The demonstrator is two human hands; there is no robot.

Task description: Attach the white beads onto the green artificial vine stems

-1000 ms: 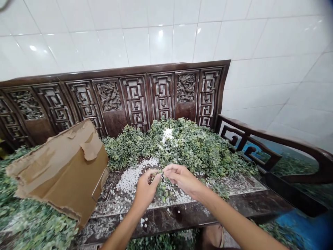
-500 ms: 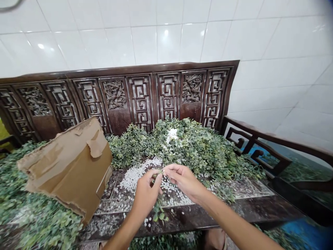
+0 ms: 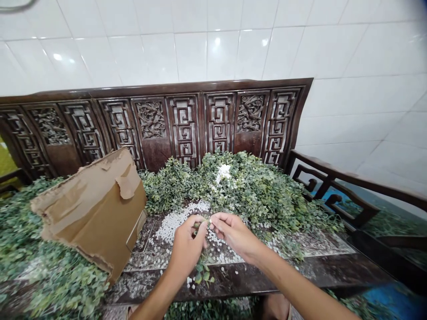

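Leaves on a small sprig [image 3: 203, 272] droop below the person's fingers, above the front edge of a dark wooden bench [image 3: 253, 279]. Left hand [image 3: 187, 242] has thumb and forefinger in a narrow pinch on the sprig, close to its top, with the other fingers curled beneath. Right hand [image 3: 235, 234] meets it there, thumb and fingertips drawn tightly together at the sprig's upper end (whether they grip the stem itself or a tiny pale bit, I cannot tell). The two sets of fingertips are almost touching.

Under and behind the hands, small white bits [image 3: 168, 226] lie thickly over the seat, thinning out toward the front edge, where a few sit loose. A big heap of greenery [image 3: 267, 191] fills the back of the seat, against the carved backrest [image 3: 218, 118] and out to the right end by the armrest [image 3: 333, 178]; a clump of white shows on top of it. Left of the hands, a torn piece of cardboard [image 3: 100, 218] stands tilted on the bench, with more leaves [image 3: 66, 280] beside it, toward the front edge. White wall tiles [image 3: 190, 53] rise behind. Below the front edge, more foliage [image 3: 213, 309] is visible.
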